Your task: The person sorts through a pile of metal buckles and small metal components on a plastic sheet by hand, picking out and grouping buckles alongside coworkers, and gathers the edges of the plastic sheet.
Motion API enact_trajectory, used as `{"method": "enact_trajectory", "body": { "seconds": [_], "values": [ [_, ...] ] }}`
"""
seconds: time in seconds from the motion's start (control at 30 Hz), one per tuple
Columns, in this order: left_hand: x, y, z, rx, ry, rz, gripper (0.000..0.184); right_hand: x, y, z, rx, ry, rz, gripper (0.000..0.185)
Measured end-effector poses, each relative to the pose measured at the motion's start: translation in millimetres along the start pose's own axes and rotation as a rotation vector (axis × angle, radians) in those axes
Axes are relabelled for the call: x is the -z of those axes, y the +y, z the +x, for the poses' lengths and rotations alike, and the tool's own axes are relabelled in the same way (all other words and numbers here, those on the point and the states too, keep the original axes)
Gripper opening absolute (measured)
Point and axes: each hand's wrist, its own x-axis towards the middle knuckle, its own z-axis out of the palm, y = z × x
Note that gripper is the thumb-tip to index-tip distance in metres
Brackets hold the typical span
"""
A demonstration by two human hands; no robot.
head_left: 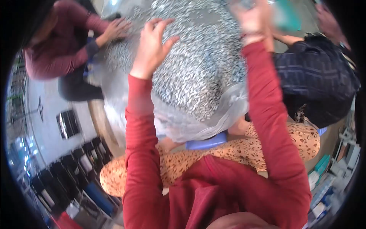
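Observation:
A broad heap of small silvery slivers (194, 65), too fine to name for certain, lies on a clear plastic sheet (175, 124) in front of me. Above the heap's left side is my left hand (152, 47), fingers apart and nothing in them. My right hand (253, 19) reaches over the far right part of the heap, smeared by motion, so its fingers cannot be read. Just right of it is a blurred teal thing (286, 16); whether any hand holds it cannot be made out.
At the left, a person in a mauve top (57, 63) has a hand (116, 28) at the heap's edge. Another person in dark checked clothing (316, 72) sits close on the right. A blue-violet stool or basin edge (206, 142) shows between my legs. Dark racked items (68, 171) stand lower left.

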Motion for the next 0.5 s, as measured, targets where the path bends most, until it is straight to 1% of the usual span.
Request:
{"method": "enact_trajectory", "body": {
  "seconds": [0.1,0.13,0.2,0.27,0.3,0.33,0.37,0.4,0.43,0.47,0.5],
  "values": [
    [8,-41,-30,0.213,-0.051,-0.014,0.041,-20,-75,47,0.054,0.033,-0.078,0.037],
    [1,-54,-38,0.222,-0.112,-0.065,0.04,-22,-91,57,0.062,0.051,-0.106,0.037],
    [-34,-72,-63,0.238,-0.232,-0.191,0.039,-20,-100,68,0.049,0.076,-0.181,0.037],
    [-88,-46,-90,0.144,-0.311,-0.302,0.03,-9,-80,73,0.006,0.096,-0.265,0.038],
    [-120,-19,-108,0.054,-0.275,-0.307,0.023,0,-62,73,-0.025,0.092,-0.308,0.039],
    [-149,9,-121,-0.039,-0.333,-0.233,0.019,12,-38,68,-0.067,0.09,-0.352,0.039],
    [-178,38,-144,-0.038,-0.402,-0.086,0.017,32,-14,66,-0.085,0.029,-0.383,0.038],
    [-187,60,-154,-0.136,-0.389,-0.024,0.018,53,10,69,-0.093,-0.042,-0.411,0.037],
    [-203,69,-163,-0.15,-0.448,0.0,0.021,106,38,91,-0.25,-0.181,-0.255,0.035],
    [-210,69,-166,-0.12,-0.44,0.006,0.022,144,57,118,-0.401,-0.325,-0.099,0.032],
    [-215,67,-166,-0.09,-0.429,0.011,0.023,101,75,87,-0.291,-0.194,-0.385,0.038]
  ]
}}
